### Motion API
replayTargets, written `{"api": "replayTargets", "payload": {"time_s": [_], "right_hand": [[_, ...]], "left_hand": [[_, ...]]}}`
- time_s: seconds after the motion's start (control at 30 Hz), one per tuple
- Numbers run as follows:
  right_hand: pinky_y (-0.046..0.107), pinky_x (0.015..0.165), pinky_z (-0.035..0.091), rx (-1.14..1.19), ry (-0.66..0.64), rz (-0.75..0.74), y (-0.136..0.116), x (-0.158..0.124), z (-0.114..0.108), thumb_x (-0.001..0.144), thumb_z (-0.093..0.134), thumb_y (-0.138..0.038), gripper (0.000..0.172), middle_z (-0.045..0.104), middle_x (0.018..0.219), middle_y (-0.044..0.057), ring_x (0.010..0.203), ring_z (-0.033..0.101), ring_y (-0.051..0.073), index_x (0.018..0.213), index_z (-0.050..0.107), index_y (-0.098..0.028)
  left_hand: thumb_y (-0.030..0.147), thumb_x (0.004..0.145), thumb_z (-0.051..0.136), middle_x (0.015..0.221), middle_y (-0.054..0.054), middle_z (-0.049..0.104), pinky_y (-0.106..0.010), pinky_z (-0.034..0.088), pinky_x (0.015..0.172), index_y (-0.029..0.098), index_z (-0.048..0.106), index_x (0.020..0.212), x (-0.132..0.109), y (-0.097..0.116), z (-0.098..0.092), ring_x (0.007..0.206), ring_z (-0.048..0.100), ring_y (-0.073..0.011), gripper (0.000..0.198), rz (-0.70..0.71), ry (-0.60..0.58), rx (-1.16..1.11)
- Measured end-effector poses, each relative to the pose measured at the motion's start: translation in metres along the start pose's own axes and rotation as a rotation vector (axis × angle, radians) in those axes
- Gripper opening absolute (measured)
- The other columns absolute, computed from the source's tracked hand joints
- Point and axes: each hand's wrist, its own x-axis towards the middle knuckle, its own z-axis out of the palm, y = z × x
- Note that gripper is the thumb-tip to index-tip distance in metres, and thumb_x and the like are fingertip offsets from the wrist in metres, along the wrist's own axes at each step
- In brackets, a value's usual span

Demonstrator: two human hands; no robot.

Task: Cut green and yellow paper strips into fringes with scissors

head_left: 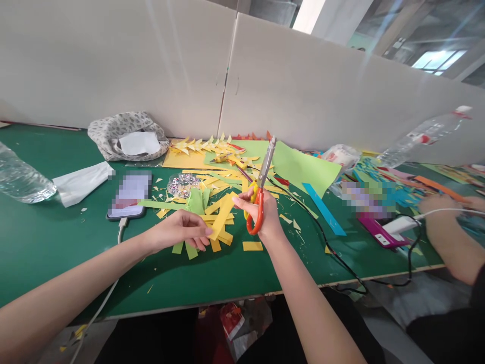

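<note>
My left hand (181, 231) pinches the lower end of a yellow paper strip (223, 217) between thumb and fingers. At the strip's upper end are the thumb and fingertips of my right hand (265, 211), which also holds scissors (255, 221) with red and yellow handles. The scissor blades point up and away, and look closed. Beneath and beside the strip lie more yellow strips (224, 236) and green strips (191, 249) in a loose pile. A short yellow piece (252, 246) rests alone on the green table (212, 283).
Left are a phone (132, 194) with a white cable, a bottle (22, 177) and a patterned pouch (125, 124). Behind the pile stand green sheets (303, 164) and a yellow glue gun (235, 160). A black cord (322, 232), a purple device (379, 231) and another person's arm (450, 242) are right.
</note>
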Motion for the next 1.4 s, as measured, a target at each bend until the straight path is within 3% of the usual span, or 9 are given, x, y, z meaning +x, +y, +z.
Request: {"api": "replayTargets", "payload": {"time_s": [0.27,0.5,0.87,1.4], "right_hand": [[0.032,0.063,0.052,-0.199,-0.195,0.029,-0.004,-0.008,0.008,0.048,0.076,-0.022,0.036,0.06,0.066,-0.003,0.064,0.062,0.016,0.066,0.044,-0.021],[0.034,0.066,0.052,-0.232,-0.163,0.024,-0.004,-0.01,0.011,0.051,0.074,-0.024,0.034,0.06,0.065,-0.003,0.063,0.062,0.016,0.065,0.043,-0.021],[0.033,0.067,0.052,-0.206,-0.249,0.008,-0.004,-0.012,0.008,0.054,0.072,-0.024,0.031,0.061,0.07,-0.003,0.068,0.062,0.016,0.066,0.044,-0.021],[0.032,0.067,0.049,-0.221,-0.184,0.001,-0.003,-0.013,0.012,0.054,0.071,-0.022,0.03,0.057,0.065,-0.004,0.062,0.058,0.013,0.067,0.044,-0.022]], "left_hand": [[0.036,0.065,0.069,0.063,-0.002,0.067,-0.022,0.049,0.058,0.015,0.065,0.074,0.003,-0.004,0.001,0.058,0.063,-0.0125,0.023,-0.016,0.017,0.018],[0.035,0.063,0.072,0.06,-0.001,0.067,-0.02,0.049,0.055,0.016,0.067,0.072,0.006,-0.01,-0.002,0.056,0.062,-0.011,0.022,-0.046,0.038,0.016],[0.035,0.064,0.071,0.065,-0.001,0.068,-0.021,0.049,0.058,0.016,0.065,0.074,0.005,-0.006,0.0,0.06,0.063,-0.0119,0.022,-0.044,0.027,0.022],[0.03,0.062,0.072,0.061,0.0,0.066,-0.023,0.05,0.06,0.016,0.066,0.073,0.005,-0.004,-0.002,0.057,0.06,-0.0109,0.019,-0.024,0.064,0.0]]}}
